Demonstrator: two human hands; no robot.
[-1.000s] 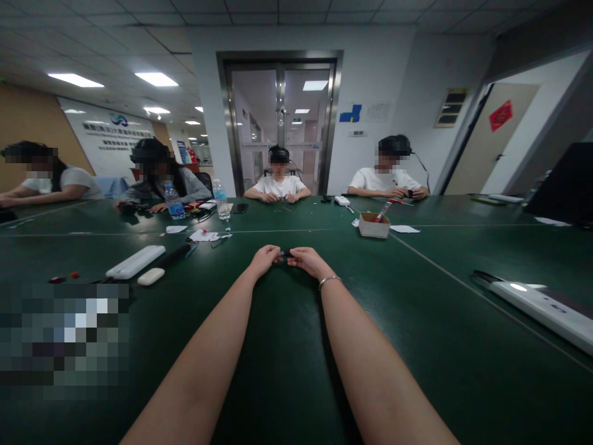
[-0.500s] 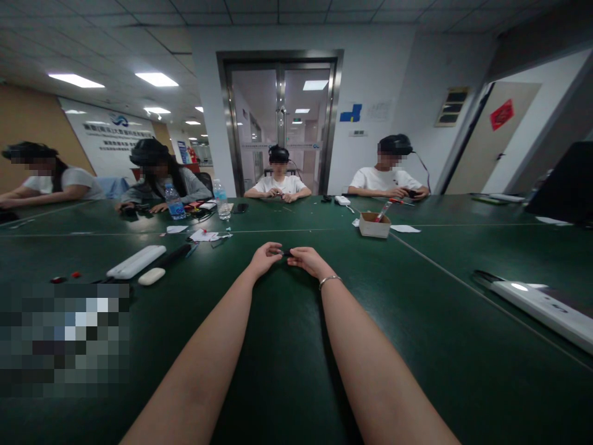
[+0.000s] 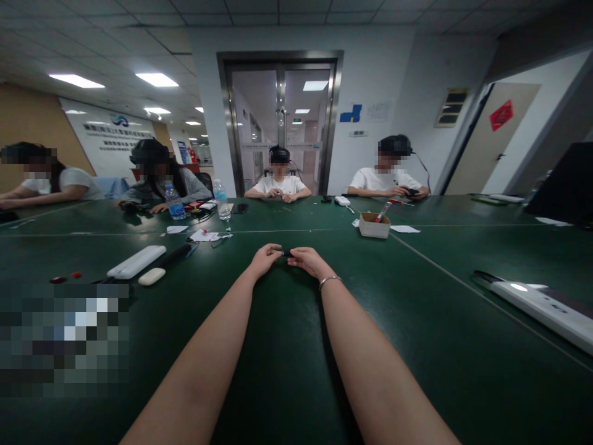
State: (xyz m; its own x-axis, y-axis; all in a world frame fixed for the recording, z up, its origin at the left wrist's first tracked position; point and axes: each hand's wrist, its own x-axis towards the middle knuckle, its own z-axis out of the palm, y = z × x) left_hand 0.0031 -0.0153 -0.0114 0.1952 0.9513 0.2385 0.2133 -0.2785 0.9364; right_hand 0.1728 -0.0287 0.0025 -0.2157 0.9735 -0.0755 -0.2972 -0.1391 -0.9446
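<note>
Both arms reach forward over the dark green table (image 3: 287,334), and the hands meet near its middle. Between them is a small, dark, narrow object (image 3: 287,253), too small for me to tell its kind. My right hand (image 3: 308,261) pinches its right part, and a metal bangle sits on that wrist. My left hand (image 3: 265,259) has its fingers closed at the other end, where a small bluish tip shows by the fingertips.
Left of my arms lie a white case (image 3: 136,262) and a rounded white object (image 3: 152,277). Ahead stand a small cardboard box (image 3: 374,226) and water bottles (image 3: 175,203). A white device (image 3: 546,309) lies at right. Several people in headsets sit around the table.
My left fingertips have shifted very slightly at the end of the small dark object. My right hand and both arms stay in place.
</note>
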